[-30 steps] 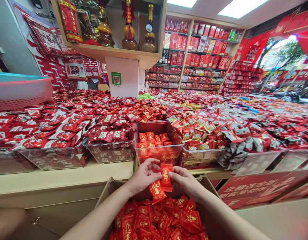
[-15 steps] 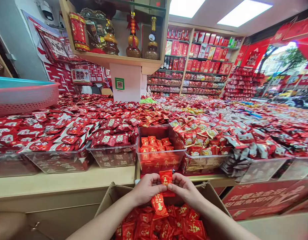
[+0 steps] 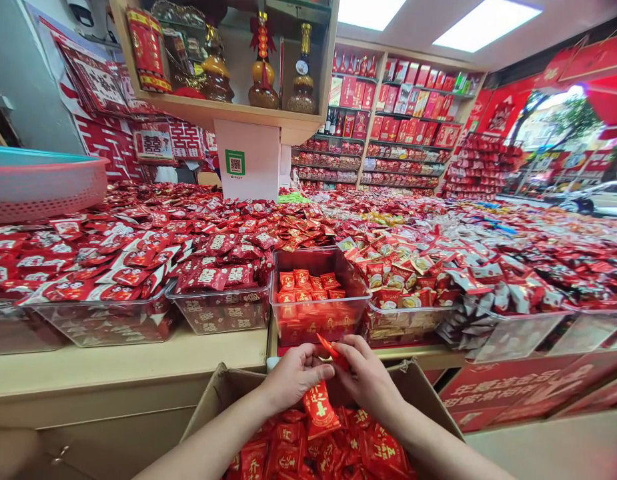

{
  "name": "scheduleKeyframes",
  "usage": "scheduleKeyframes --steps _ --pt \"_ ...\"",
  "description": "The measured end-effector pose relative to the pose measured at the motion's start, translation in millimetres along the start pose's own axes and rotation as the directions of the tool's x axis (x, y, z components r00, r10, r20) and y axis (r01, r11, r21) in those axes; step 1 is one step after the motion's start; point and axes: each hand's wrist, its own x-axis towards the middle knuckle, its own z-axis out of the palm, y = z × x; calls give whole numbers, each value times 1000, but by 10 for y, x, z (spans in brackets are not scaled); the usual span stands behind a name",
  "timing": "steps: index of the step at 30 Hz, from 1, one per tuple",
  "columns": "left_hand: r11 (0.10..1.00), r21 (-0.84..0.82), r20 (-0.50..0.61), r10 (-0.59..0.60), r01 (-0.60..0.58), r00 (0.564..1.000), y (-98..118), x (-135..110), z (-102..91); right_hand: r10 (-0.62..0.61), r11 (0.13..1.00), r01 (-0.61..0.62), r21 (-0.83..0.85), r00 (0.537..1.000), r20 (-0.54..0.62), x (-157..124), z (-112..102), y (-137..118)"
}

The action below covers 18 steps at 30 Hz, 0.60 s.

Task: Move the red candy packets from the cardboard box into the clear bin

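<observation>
My left hand (image 3: 293, 377) and my right hand (image 3: 365, 377) meet over an open cardboard box (image 3: 211, 400) full of small red candy packets (image 3: 288, 453). Both hands pinch one red packet (image 3: 332, 350) between their fingertips, and it is turned edge-on. A second red packet (image 3: 321, 407) hangs below my left hand, held by its lower fingers. Just beyond the hands stands a clear plastic bin (image 3: 318, 313) partly filled with the same red packets.
A beige counter (image 3: 123, 363) carries a row of clear bins heaped with red and white sweets (image 3: 138, 267). A pink basket (image 3: 43, 187) sits at the left. Shelves of red boxes (image 3: 403, 120) and bottles (image 3: 263, 73) line the back.
The packet held between both hands has turned from facing me to edge-on, and the hands have shifted slightly. The hanging packet stays under my left hand.
</observation>
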Motion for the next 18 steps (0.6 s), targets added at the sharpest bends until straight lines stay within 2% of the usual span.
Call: scheduleKeyframes --steps 3,7,9,11,14,18 --pt "1000 -28 -34 -6 5 999 12 4 3 -35 999 36 -21 997 64 -18 14 -37" --pt "997 72 -100 -20 27 995 -12 29 -22 -45 999 43 20 989 140 -27 -16 -121" --pt "993 109 -136 -35 50 990 -30 44 -50 5 997 -16 76 990 141 -31 -24 -145" --pt "990 124 -148 -45 63 988 -41 56 -78 119 979 -135 156 987 104 -33 -16 -134" --pt "992 114 -129 -47 62 990 -37 61 -98 295 876 -323 358 946 131 -29 9 -64" --pt "996 59 -110 -63 70 992 3 49 -72 358 649 -445 617 894 268 -8 11 16"
